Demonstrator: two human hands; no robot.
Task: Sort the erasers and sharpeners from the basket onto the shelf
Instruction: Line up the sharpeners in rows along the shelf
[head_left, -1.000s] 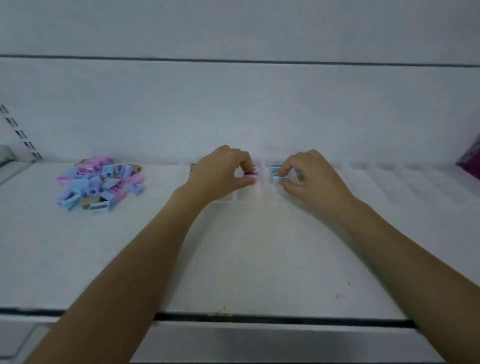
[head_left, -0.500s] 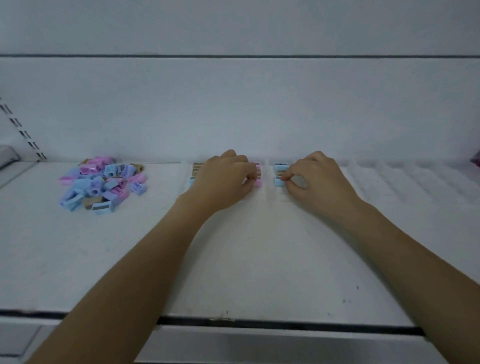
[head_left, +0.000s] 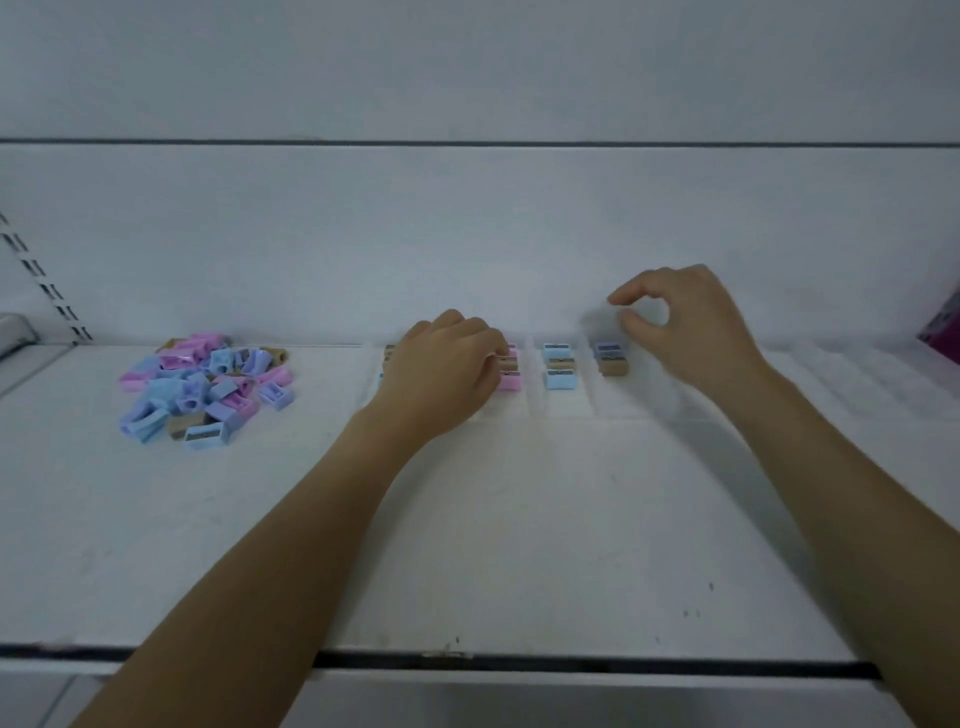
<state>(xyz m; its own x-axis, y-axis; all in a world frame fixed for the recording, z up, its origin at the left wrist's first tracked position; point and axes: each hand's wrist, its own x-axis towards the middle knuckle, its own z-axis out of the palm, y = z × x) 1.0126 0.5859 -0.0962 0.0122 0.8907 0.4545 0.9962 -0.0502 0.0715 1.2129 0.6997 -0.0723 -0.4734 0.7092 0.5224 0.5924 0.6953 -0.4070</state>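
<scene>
Left hand curls onto boxy pink sharpeners at its fingertips, grip unclear. Right hand hovers loosely curled, empty, above purple and brown sharpeners; blue sharpeners sit between the hands.

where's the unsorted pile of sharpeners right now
In the head view, the unsorted pile lies on the left side of the shelf near the back wall, well to the left of the left hand and the sorted rows.

Shop, white display shelf, slotted wall upright
</scene>
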